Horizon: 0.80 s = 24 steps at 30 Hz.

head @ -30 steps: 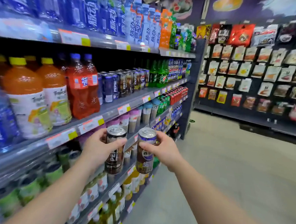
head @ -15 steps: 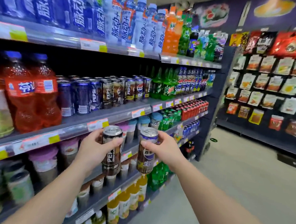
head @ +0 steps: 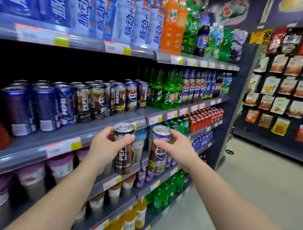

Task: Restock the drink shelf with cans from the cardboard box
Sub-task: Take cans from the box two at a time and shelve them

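My left hand [head: 103,147] grips a tall black Pepsi can [head: 124,156] upright, just below the front edge of the drink shelf [head: 99,127]. My right hand [head: 177,149] holds a second tall can with a purple top band [head: 158,153], upright, beside the first. On the shelf above them stand rows of tall Pepsi cans [head: 87,101], blue ones at the left and dark ones at the right. The cardboard box is out of view.
Green soda bottles [head: 166,94] stand right of the can rows. Large bottles fill the top shelf [head: 116,47]; cups and small bottles fill the lower shelves. An aisle floor [head: 240,193] opens to the right, with a snack rack [head: 282,99] behind it.
The view has travelled right along the shelf; the orange bottles have slid out at the left and the Pepsi can rows now stand just above my hands. Both cans stay held.
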{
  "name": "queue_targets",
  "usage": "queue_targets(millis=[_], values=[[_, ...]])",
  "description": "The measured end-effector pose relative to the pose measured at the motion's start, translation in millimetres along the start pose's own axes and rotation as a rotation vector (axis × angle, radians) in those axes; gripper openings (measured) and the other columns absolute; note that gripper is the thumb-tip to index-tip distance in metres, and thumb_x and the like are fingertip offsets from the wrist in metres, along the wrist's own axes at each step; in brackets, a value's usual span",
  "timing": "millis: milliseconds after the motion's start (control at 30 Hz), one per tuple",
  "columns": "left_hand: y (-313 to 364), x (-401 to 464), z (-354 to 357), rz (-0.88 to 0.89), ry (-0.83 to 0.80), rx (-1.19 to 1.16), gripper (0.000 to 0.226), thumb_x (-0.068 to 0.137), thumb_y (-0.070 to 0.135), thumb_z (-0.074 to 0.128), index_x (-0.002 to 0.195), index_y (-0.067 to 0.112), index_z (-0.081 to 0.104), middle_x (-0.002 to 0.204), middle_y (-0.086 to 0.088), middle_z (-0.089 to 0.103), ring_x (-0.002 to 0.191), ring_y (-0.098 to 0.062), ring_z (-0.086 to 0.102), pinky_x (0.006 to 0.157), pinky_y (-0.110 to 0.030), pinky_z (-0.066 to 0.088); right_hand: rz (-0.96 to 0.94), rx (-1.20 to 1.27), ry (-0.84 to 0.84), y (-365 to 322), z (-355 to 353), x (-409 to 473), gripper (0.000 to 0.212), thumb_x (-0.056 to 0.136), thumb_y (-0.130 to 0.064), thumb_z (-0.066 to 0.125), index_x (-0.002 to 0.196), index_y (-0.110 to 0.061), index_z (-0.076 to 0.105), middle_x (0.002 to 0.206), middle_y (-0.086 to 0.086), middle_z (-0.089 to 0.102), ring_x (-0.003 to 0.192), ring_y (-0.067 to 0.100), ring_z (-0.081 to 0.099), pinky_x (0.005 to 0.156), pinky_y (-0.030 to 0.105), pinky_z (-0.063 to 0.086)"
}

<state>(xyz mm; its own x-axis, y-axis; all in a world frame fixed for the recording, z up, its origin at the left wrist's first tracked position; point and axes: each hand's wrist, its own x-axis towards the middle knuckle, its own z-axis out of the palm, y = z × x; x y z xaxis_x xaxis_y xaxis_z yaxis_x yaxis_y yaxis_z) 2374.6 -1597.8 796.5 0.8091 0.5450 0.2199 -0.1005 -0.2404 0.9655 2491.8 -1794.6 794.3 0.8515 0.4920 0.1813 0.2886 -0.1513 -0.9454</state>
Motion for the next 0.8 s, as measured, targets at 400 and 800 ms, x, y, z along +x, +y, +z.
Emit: queue_targets(millis=[400,800], values=[[25,121,63,0.101,0.014,0.000,0.043,0.069,0.039,0.082,0.105,0.029,0.060,0.101,0.016,0.064,0.093,-0.005,0.062,0.079,-0.030,0.049,-0.071,0.002,0.016,-6,-52,136,0.056,0.075,-0.036,0.081,0.124,-0.020,0.059,0.112,-0.003,0.070,0.097,0.012,0.067,0.080,0.031,0.056],[53,235,120,0.143,0.276,0.043,0.050,0.063,0.044,0.084,0.105,0.029,0.060,0.104,0.011,0.067,0.096,-0.010,0.065,0.082,-0.029,0.050,-0.228,0.006,-0.059,-16,-81,288,0.035,0.073,-0.041,0.081,0.103,-0.031,0.064,0.101,-0.008,0.072,0.095,0.014,0.068,0.083,0.038,0.056]])
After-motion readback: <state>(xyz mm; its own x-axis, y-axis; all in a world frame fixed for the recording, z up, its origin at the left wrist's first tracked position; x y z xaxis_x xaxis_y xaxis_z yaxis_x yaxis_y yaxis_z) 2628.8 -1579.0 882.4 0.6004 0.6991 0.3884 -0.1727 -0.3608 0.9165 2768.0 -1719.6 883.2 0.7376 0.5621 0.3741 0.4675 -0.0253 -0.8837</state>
